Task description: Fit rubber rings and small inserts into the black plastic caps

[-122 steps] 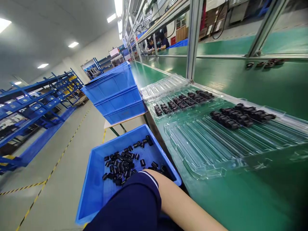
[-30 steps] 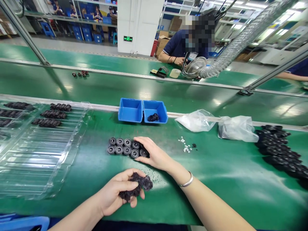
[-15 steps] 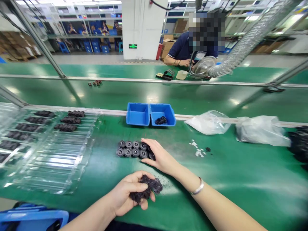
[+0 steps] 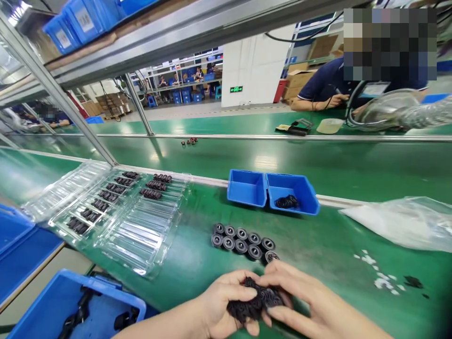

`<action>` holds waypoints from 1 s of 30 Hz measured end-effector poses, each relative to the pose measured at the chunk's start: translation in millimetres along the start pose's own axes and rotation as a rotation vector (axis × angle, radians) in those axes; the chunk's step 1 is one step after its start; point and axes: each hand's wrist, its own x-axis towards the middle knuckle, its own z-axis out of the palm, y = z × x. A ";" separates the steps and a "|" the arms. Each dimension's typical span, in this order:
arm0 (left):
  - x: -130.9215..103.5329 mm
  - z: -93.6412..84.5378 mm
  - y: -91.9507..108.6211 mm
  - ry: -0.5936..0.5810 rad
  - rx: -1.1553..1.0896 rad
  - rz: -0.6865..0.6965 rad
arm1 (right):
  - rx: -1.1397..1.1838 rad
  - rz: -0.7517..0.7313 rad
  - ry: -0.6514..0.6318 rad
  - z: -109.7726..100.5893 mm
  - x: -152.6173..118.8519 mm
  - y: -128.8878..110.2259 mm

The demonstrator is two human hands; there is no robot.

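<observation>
My left hand (image 4: 226, 301) is closed around a clump of small black ring-like parts (image 4: 247, 306), low in front of me. Against the right side of that clump, my right hand (image 4: 303, 296) has its thumb and fingers closed on some of the same parts. Just beyond my hands, round black wheel-like pieces (image 4: 241, 246) stand close together in two rows on the green table. The nearest piece at the right end is partly covered by my right fingers. How many small parts my fingers hold is hidden.
Clear plastic trays (image 4: 130, 245) at left bear rows of black parts. Two blue bins (image 4: 245, 189) stand behind the rows, the right one with black parts inside. White bits (image 4: 383, 281) and a plastic bag (image 4: 402, 223) lie at right. A co-worker (image 4: 325, 94) sits across.
My right hand has left the rows of wheel-like pieces and come back to the clump in my left hand. The view has turned left, bringing the shelf and lower blue bin into sight.
</observation>
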 end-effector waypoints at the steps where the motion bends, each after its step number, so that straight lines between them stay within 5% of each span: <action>1: -0.5 0.8 0.7 0.021 -0.001 0.010 | 0.016 -0.001 -0.023 1.6 0.1 -3.2; 9: -11.8 14.2 16.0 0.083 0.071 0.044 | 0.093 0.024 0.061 8.6 5.4 -10.5; 30: -12.1 10.4 19.1 0.044 0.038 -0.101 | 0.008 -0.113 0.063 6.4 -2.7 -10.7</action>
